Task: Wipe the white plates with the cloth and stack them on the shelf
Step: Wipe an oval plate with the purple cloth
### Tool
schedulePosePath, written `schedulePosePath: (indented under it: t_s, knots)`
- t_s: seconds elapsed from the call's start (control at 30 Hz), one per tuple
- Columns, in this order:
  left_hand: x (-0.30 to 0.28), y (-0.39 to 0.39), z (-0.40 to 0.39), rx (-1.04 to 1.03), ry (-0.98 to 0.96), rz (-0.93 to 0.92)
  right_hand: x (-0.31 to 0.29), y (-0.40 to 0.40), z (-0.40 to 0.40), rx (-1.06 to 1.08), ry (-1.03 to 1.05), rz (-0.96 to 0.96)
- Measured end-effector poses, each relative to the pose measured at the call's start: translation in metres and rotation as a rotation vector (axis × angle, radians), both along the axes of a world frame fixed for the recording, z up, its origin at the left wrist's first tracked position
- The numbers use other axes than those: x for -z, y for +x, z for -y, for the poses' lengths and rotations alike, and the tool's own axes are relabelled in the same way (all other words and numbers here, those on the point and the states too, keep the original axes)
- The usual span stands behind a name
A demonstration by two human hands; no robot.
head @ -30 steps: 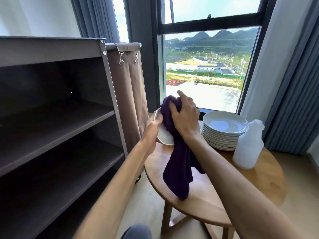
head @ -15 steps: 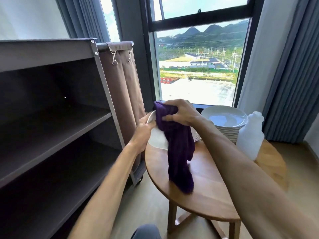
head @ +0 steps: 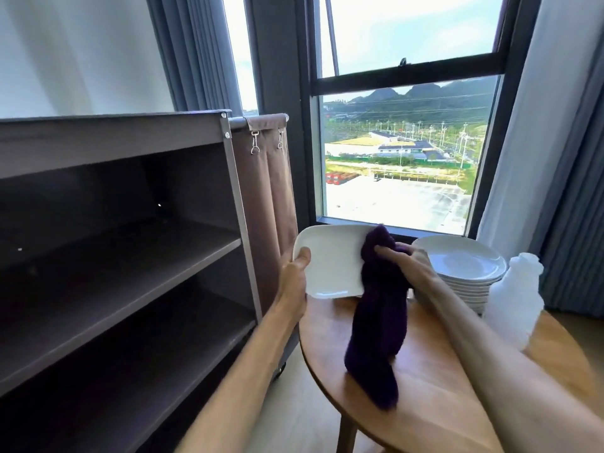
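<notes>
A white plate (head: 330, 259) is held by its left edge in the left hand (head: 294, 273), above the worktop (head: 431, 387). The purple cloth (head: 379, 308) is gripped in the right hand (head: 402, 263) and pressed on the plate's right side. The plate could probably slip if the cloth is pushed too hard, because only one edge is pinched. The shelf (head: 130, 256) is seen without plates.

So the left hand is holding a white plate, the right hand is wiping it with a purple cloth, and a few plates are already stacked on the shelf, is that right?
Not quite. The head view shows no plates on the shelf; the stack of plates sits on the round table. The rest holds: the left hand holds a white plate, and the right hand wipes it with the purple cloth.
</notes>
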State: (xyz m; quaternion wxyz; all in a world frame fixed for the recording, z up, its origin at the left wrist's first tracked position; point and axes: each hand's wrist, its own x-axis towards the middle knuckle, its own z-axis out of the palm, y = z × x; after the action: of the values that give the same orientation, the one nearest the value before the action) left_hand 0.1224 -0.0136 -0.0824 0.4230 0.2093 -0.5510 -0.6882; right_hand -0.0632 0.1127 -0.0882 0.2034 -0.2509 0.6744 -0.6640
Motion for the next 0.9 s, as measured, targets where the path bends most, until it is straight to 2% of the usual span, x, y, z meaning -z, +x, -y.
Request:
schedulePosePath:
  t_s: [0.13, 0.17, 0.23, 0.33, 0.37, 0.43, 0.5, 0.57, 0.63, 0.8, 0.9]
  knots:
    - [0.023, -0.024, -0.03, -0.112, 0.164, -0.043, 0.035, 0.031, 0.025, 0.196, -0.372, 0.614]
    - [0.027, -0.028, -0.041, -0.112, 0.223, -0.056, 0.045, 0.036, 0.034, 0.192, -0.471, 0.721]
    - [0.033, -0.026, -0.054, -0.079, 0.195, -0.037, 0.051, 0.048, 0.043, 0.177, -0.562, 0.821]
    - [0.027, -0.002, -0.028, 0.042, -0.079, 0.212, 0.054, 0.041, 0.025, 0.256, -0.41, 0.692]
    - [0.019, 0.007, -0.014, 0.129, -0.093, 0.288, 0.054, 0.031, 0.02, 0.247, -0.32, 0.591]
    - [0.003, 0.012, 0.007, 0.263, -0.095, 0.396, 0.037, 0.027, 0.006, 0.111, -0.098, 0.348]
    - [-0.009, 0.004, 0.013, 0.294, -0.143, 0.439, 0.014, 0.037, 0.006, -0.028, 0.024, 0.092]
    - [-0.017, -0.01, 0.015, 0.216, -0.075, 0.373, -0.005, 0.047, 0.013, -0.045, 0.027, -0.024]
    - [-0.018, -0.019, 0.018, 0.134, -0.036, 0.266, -0.013, 0.05, 0.018, -0.004, -0.022, -0.052]
    - [-0.004, -0.025, 0.006, -0.028, 0.004, 0.041, 0.003, 0.053, 0.016, 0.026, -0.041, -0.019]
    - [0.001, -0.029, 0.006, -0.191, 0.19, -0.073, 0.021, 0.057, 0.01, 0.075, -0.016, 0.046]
